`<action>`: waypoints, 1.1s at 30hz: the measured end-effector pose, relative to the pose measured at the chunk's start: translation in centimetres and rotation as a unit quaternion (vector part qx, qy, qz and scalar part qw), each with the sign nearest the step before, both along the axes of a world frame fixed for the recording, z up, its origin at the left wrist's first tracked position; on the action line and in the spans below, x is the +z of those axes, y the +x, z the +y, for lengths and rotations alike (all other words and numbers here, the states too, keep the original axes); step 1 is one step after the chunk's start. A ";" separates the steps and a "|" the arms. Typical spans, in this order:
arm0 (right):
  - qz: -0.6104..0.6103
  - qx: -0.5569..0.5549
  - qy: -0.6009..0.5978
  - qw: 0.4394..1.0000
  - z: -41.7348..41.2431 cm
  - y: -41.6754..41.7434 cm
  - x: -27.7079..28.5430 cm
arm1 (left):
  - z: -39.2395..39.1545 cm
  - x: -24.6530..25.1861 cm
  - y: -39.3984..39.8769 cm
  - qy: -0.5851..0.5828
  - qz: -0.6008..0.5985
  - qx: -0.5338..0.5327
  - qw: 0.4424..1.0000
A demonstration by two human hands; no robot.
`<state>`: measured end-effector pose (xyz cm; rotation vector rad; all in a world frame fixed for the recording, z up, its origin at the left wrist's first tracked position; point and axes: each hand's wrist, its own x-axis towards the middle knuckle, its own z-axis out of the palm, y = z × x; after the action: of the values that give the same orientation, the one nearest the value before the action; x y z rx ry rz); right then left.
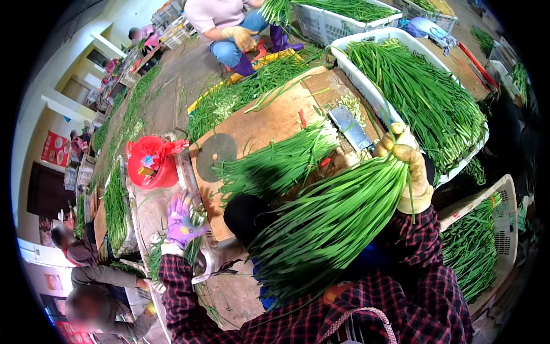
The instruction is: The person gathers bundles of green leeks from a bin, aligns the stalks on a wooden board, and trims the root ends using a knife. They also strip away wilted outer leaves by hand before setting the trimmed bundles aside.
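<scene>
In a tan glove, my right hand [401,157] grips the pale stem end of a large bunch of green Chinese chives [335,228], whose leaves hang down over my lap. My left hand [182,221], in a purple patterned glove, has its fingers spread above greens at the rim of a pale crate [206,262]; nothing shows held in it. Between the hands, more chives [283,159] lie on a wooden board [258,124]. A cleaver [350,127] rests at the board's right part, beside chopped stem ends [352,107]. Red ties lie near the chives.
A white crate full of chives [429,103] stands at the upper right, another crate [507,223] at the lower right. A red bucket [152,165] stands left of the board. Across it crouches a gloved person [232,30]; more people work at the left.
</scene>
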<state>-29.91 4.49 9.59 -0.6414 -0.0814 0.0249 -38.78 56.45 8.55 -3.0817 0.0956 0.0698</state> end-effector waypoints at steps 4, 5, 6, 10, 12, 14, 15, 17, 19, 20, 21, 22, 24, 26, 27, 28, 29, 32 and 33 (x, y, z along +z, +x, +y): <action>-0.022 0.103 0.130 0.986 3.2 -0.7 3.8 | -16.1 6.1 6.6 -0.668 0.112 -0.127 0.724; -0.031 0.134 0.128 0.982 3.6 -0.6 3.9 | -18.1 4.1 8.4 -0.752 0.119 -0.212 0.613; -0.048 0.167 0.165 0.971 4.6 -0.6 4.4 | -21.1 3.0 10.3 -0.769 0.188 -0.213 0.573; -0.102 0.161 0.063 0.980 4.3 -0.2 5.6 | -30.3 -2.5 11.2 -0.798 0.427 -0.122 0.406; -0.108 0.100 -0.082 0.986 1.7 0.2 4.3 | -31.4 -4.3 8.8 -0.798 0.498 -0.090 0.328; -0.111 0.075 -0.067 0.989 2.0 0.0 3.6 | -29.7 -4.2 6.2 -0.799 0.528 -0.060 0.281; -0.104 0.064 -0.070 0.990 2.0 -0.2 3.3 | -29.2 -4.7 5.3 -0.796 0.547 -0.056 0.253; -0.078 0.060 -0.057 0.994 2.0 -0.3 1.7 | -28.6 -4.4 4.3 -0.786 0.569 -0.086 0.226; -0.052 0.085 -0.072 0.992 2.0 -0.2 0.3 | -29.0 -1.2 3.6 -0.775 0.558 -0.140 0.261; -0.047 0.092 -0.059 0.993 1.8 0.0 -0.5 | -29.4 0.5 2.4 -0.775 0.555 -0.073 0.294; -0.038 0.102 -0.049 0.993 1.7 -0.1 -1.0 | -29.6 1.2 1.0 -0.773 0.548 -0.004 0.320; -0.022 0.120 -0.049 0.991 1.5 -0.1 -1.2 | -29.7 0.7 0.5 -0.748 0.566 0.051 0.343; -0.011 0.159 -0.014 0.987 0.9 0.3 -2.6 | -29.4 -1.2 0.5 -0.748 0.526 0.034 0.403; -0.056 0.211 -0.040 0.975 -0.7 1.0 -2.9 | -29.7 -0.3 0.5 -0.760 0.509 0.071 0.397; -0.094 0.236 -0.058 0.965 -1.2 1.7 -3.5 | -29.6 0.2 0.6 -0.750 0.515 0.076 0.408; -0.123 0.279 -0.102 0.947 -2.0 2.3 -3.9 | -29.5 0.5 0.7 -0.740 0.522 0.079 0.417; -0.120 0.318 -0.136 0.930 -3.3 2.7 -3.7 | -29.4 0.8 0.7 -0.729 0.529 0.083 0.425; -0.090 0.356 -0.258 0.894 -3.5 3.1 -2.2 | -28.6 0.3 0.3 -0.705 0.539 0.091 0.451; -0.048 0.348 -0.241 0.905 -3.0 3.0 -1.6 | -28.6 0.0 0.4 -0.700 0.539 0.079 0.462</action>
<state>-26.95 1.46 8.01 -1.0829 -0.4073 0.7259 -38.43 27.90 8.57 -3.1277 -0.2214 3.5093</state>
